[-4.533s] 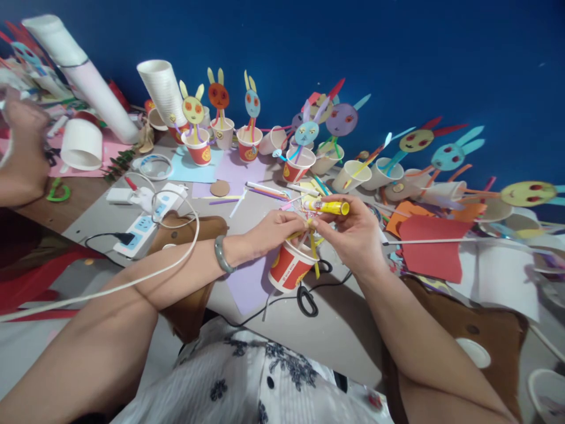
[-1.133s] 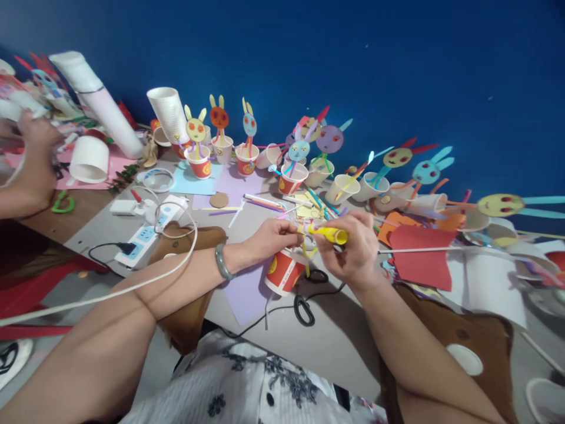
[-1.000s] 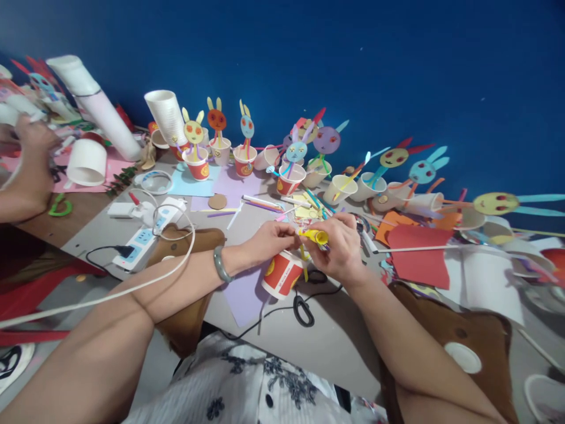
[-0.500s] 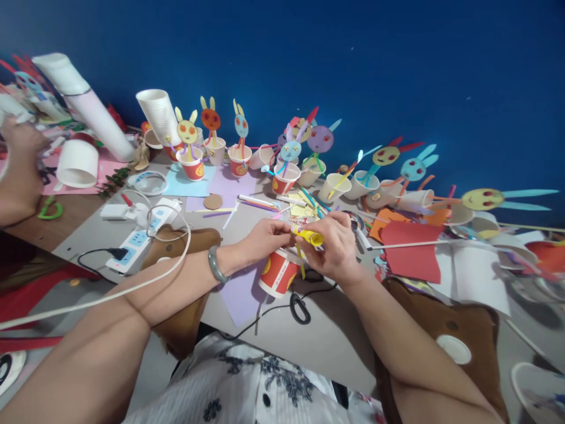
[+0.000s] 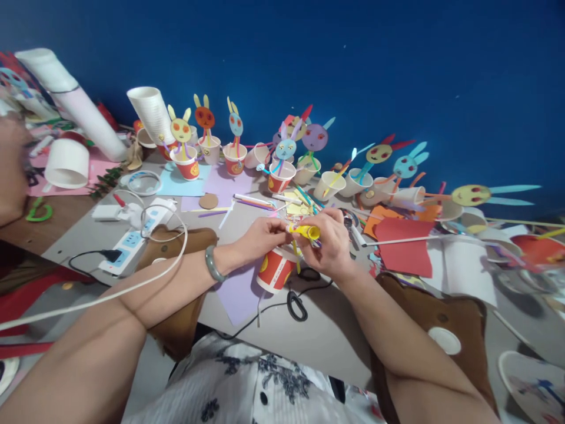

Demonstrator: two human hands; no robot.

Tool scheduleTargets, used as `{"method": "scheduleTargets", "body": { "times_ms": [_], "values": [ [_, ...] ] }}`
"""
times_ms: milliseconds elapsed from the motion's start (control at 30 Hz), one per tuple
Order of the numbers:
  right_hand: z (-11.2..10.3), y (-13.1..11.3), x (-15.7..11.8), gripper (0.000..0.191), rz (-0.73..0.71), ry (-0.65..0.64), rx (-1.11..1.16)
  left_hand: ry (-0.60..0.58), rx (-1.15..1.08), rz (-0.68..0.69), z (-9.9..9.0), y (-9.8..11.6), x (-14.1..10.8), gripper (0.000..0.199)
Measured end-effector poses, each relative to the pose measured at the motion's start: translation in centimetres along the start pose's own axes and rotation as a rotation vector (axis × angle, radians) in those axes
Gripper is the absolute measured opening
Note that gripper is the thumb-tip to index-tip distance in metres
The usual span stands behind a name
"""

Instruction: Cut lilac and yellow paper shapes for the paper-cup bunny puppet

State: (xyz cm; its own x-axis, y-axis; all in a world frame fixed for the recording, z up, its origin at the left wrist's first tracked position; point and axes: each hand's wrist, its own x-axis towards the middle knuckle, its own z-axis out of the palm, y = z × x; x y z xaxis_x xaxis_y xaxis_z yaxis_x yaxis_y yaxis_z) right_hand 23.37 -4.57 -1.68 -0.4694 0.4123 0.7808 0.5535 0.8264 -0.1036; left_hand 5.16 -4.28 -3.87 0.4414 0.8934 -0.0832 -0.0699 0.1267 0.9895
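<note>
My right hand [image 5: 329, 241] is wrapped round a yellow glue gun [image 5: 309, 232], its round back end facing me. With its fingertips pinched, my left hand [image 5: 265, 235] meets the gun's front end; what it grips is too small to make out. Below both hands a red and white paper cup [image 5: 276, 272] stands slightly tilted on a purple paper sheet [image 5: 236, 300]. A thin yellow strip [image 5: 296, 259] hangs by the cup's rim. Black-handled scissors [image 5: 297, 306] lie beside the cup, and a black cord passes there.
Paper cups with rabbit figures [image 5: 285, 150] line the blue wall. A power strip [image 5: 136, 235] with a white cable lies left, the cable crossing my left forearm. Red paper [image 5: 406, 247] and a white stick lie right. Another person's arm [image 5: 11, 171] is at far left.
The whole view has shifted slightly, so things appear a little further left. Both hands keep about the same hold above the cup. The other person's arm has moved at the left edge.
</note>
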Motion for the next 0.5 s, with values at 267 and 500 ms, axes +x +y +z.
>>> {"method": "scheduleTargets", "body": {
  "times_ms": [267, 500],
  "values": [
    [0.0, 2.0, -0.6, 0.007, 0.182, 0.096, -0.121, -0.027, -0.076, -0.038, 0.1, 0.1, 0.0, 0.02],
    [0.0, 0.4, -0.3, 0.013, 0.043, 0.029, -0.013, -0.014, -0.102, -0.05, -0.2, 0.1, 0.2, 0.014]
  ]
}}
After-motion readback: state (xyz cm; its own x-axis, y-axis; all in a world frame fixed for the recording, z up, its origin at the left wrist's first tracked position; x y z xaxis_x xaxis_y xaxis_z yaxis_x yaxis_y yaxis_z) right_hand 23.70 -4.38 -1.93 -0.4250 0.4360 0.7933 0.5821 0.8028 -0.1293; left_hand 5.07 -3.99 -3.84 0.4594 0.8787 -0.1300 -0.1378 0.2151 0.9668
